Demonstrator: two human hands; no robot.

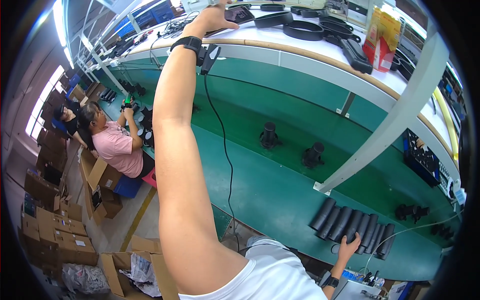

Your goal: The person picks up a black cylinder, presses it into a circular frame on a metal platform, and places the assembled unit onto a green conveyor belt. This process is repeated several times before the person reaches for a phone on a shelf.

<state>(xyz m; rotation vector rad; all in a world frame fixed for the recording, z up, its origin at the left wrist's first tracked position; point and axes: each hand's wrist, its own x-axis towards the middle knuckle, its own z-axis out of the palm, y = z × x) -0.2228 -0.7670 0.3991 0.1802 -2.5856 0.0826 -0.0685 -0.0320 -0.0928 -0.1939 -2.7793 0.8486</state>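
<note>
My left arm reaches up to the raised white shelf (270, 50). At its far edge my left hand (212, 19) has its thumb stretched out beside a dark flat device with a screen (240, 15); the other fingers are partly cut off by the picture's top. Lower right, my right hand (348, 246) rests with fingers apart at the near ends of several black tubes (341, 222), which lie side by side on the green bench (260, 185). A small round ring shape (335, 248) shows just left of that hand. Both wrists wear black straps.
Black rings (303, 30) and a red-and-yellow box (382, 40) sit on the shelf. A white post (390, 120) slants down to the bench. Two black flanged parts (269, 135) stand behind. A cable (223, 135) hangs from my left wrist. Co-workers (116, 142) sit left, near cardboard boxes (65, 240).
</note>
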